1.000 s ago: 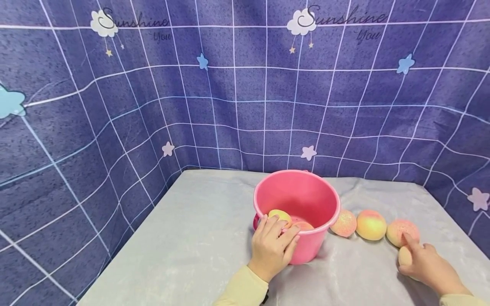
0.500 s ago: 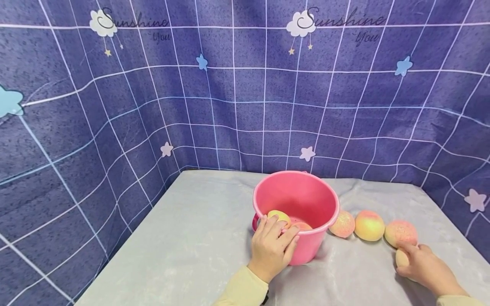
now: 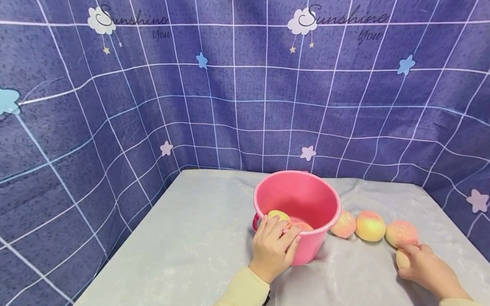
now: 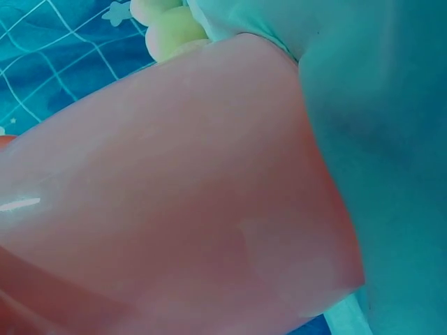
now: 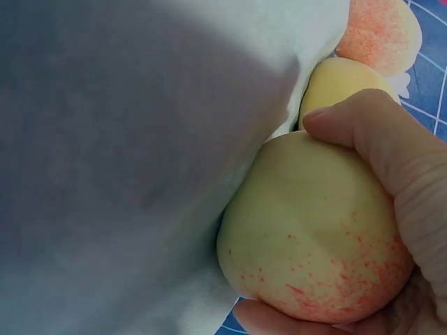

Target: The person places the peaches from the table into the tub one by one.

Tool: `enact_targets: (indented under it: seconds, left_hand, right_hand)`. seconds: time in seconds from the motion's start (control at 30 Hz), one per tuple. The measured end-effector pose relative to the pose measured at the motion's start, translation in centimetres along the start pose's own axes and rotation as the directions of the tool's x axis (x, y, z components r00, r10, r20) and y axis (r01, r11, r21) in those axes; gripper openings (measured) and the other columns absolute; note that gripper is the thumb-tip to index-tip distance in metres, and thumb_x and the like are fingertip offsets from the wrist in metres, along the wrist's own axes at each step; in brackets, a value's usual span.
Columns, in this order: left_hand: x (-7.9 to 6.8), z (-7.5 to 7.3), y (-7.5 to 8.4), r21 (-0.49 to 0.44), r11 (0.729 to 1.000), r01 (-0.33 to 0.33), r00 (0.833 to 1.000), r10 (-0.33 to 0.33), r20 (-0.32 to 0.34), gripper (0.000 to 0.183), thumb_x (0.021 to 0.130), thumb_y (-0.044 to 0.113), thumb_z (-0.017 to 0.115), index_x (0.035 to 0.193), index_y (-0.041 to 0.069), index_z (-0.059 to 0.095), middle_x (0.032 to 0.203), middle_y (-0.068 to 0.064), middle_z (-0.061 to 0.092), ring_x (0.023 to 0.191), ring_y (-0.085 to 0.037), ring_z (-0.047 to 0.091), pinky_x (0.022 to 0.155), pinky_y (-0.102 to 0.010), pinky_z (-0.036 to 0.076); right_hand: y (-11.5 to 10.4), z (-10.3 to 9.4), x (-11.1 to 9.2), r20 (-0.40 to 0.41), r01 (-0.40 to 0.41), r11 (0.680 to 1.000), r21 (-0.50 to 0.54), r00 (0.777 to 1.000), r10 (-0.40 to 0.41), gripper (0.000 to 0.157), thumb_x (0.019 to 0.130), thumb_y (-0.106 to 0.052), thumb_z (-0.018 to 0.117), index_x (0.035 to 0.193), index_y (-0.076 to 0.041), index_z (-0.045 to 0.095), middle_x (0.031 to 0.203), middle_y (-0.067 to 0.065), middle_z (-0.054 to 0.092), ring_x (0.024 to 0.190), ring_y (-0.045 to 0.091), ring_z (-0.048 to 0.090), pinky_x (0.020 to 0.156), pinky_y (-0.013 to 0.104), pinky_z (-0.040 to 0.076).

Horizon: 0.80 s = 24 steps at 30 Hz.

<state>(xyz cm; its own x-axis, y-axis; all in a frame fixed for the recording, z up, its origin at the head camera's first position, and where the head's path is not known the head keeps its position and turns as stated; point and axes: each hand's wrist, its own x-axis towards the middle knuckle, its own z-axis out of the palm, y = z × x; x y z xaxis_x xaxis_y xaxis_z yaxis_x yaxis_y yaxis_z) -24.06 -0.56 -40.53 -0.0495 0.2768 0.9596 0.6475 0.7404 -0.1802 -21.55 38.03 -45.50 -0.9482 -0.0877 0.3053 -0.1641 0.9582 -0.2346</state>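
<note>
1. the pale peach (image 5: 307, 230) sits a little short of 4 o'clock from the pink bucket (image 3: 311, 248) in the head view; whether it rests on the grey cloth (image 3: 183, 238) or just above it, i cannot tell.
2. the right hand (image 3: 428, 267) pinches this fruit, thumb across the top, other fingers partly hidden round the far side.
3. it looks light, with a matt skin that should grip well; the outline shows no clear squash under the thumb, so i judge it firm, though bruising can't be ruled out. a hold across its widest part seems best.
4. the left hand (image 3: 272, 250) grips the bucket at about 7 o'clock on the rim, fingers over the edge, thumb outside. thin plastic, probably: light, a bit springy, easy to tip.
5. inside lie a yellow fruit (image 3: 278, 216) and a pink fruit (image 3: 302, 227).
6. a row of three peaches (image 3: 370, 226) runs out toward 3 o'clock, its far end close to the right fingers, leaving little room there.
7. the table's back edge is near at 12 o'clock, before the blue curtain (image 3: 245, 114); the widest stretch reaches toward 9.
</note>
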Motion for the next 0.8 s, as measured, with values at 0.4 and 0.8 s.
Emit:
enact_targets:
  seconds: [0.4, 0.8]
  left_hand:
    - [-0.06, 0.04, 0.10, -0.005, 1.000, 0.026, 1.000, -0.026, 0.011, 0.028, 0.095, 0.029, 0.049, 0.091, 0.021, 0.075, 0.088, -0.001, 0.064, 0.089, -0.022, 0.062, 0.087, -0.050, 0.049]
    - [0.23, -0.01, 0.08, -0.023, 1.000, 0.006, 1.000, -0.006, 0.000, 0.026, 0.094, 0.028, 0.049, 0.089, 0.021, 0.074, 0.086, 0.001, 0.063, 0.087, -0.022, 0.061, 0.088, -0.046, 0.047]
  right_hand:
    - [-0.19, 0.13, 0.08, -0.011, 0.039, 0.999, -0.008, 0.999, -0.039, 0.060, 0.047, -0.018, 0.079, 0.102, -0.004, 0.060, 0.083, 0.023, 0.051, 0.063, 0.037, 0.056, 0.049, 0.051, 0.044]
    - [-0.32, -0.08, 0.02, 0.001, 0.033, 0.999, -0.016, 0.999, -0.033, 0.062, 0.047, -0.017, 0.080, 0.104, -0.003, 0.059, 0.089, 0.032, 0.051, 0.067, 0.042, 0.058, 0.051, 0.053, 0.045]
